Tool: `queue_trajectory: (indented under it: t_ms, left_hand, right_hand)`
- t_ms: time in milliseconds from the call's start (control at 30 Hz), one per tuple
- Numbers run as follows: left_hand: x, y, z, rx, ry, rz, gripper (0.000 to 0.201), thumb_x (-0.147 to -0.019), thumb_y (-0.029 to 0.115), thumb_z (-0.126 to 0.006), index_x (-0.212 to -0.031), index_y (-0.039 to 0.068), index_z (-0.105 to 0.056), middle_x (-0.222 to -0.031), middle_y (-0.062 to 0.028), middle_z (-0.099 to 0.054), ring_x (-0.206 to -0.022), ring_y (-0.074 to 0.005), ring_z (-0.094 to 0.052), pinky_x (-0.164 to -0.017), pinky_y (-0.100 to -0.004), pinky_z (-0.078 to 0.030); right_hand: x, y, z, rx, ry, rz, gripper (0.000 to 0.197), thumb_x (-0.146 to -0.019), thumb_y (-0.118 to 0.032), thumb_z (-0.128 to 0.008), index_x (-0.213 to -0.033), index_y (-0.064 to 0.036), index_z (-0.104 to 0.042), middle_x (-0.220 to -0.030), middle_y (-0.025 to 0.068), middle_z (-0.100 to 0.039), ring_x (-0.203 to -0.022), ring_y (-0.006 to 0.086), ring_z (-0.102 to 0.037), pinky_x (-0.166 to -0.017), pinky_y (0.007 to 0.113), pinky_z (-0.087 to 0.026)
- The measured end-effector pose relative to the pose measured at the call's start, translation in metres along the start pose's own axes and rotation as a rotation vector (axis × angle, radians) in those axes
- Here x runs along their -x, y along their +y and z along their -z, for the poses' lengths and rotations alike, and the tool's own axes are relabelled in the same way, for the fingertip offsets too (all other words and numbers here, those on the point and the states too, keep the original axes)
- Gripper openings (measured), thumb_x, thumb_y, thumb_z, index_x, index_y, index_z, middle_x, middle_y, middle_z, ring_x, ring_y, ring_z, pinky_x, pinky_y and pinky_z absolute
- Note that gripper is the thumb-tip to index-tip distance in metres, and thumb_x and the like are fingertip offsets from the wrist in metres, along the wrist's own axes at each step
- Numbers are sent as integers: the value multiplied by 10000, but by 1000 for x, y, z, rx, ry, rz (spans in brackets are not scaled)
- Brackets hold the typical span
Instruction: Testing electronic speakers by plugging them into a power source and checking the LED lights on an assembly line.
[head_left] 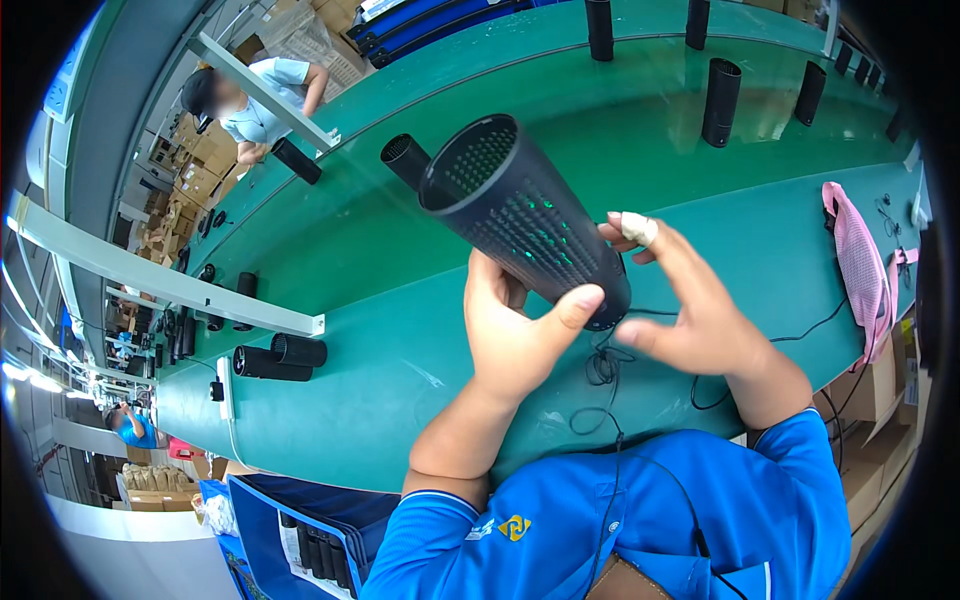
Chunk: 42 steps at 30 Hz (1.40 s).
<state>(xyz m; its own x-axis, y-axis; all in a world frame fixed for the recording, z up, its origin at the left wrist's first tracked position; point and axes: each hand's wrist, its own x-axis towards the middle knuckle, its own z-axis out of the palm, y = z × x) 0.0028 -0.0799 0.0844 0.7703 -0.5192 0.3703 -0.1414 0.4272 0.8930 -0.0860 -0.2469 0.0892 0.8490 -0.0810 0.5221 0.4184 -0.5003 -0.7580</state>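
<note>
**Perforated black cylinder (545, 225) held above surface (350, 420)**

The left hand (503, 335) grasps the cylinder near its base, wide end pointing to 11 o'clock. The right hand (715, 320), released with thumb spread, is at the base's 3 o'clock.

Bright, even light — strip lamps (15, 372) glaring far left of hands (510, 335); pale reflections on tabletop (640, 130) beyond them — straight edges bowed, rim black.

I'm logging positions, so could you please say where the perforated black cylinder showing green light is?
In the head view, the perforated black cylinder is just right of centre, tilted in the left hand, the right hand beside its lower end.
</note>
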Motion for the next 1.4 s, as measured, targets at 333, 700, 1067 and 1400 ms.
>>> queue_trajectory:
  t_ms: [333,700,1067,1400]
  left_hand:
    - [14,3,-8,-269,-108,-214,532,-671,54,-747,-1138,9,-497,-1111,-144,-569,-937,-261,-586,-811,-353,-483]
    - [0,-1,-16,-490,-165,-824,502,-649,75,-743,-1105,36,-537,-1068,-142,-564,-900,-289,-570,-762,-373,-488]
    - [2,2,-14,-541,-180,-802,483,-649,75,-743,-1092,43,-551,-1042,-130,-560,-878,-274,-565,-748,-366,-487]
    - [2,3,-14,-568,-191,-777,491,-644,84,-749,-1096,52,-560,-1053,-122,-549,-879,-264,-557,-737,-357,-483]
  right_hand:
    - [5,8,-6,179,-51,252,757,-624,-85,-736,-1304,-30,-407,-1264,141,-510,-1032,279,-532,-876,363,-428]
    - [-1,30,-17,114,90,536,635,-650,-29,-723,-1231,-67,-471,-1222,136,-550,-969,274,-566,-842,365,-449]
    - [-3,28,-18,93,92,540,615,-667,-29,-722,-1227,-73,-474,-1202,138,-560,-950,267,-571,-842,365,-450]
    - [-3,30,-18,113,84,536,605,-672,-31,-718,-1225,-78,-477,-1193,138,-562,-929,268,-568,-828,361,-456]
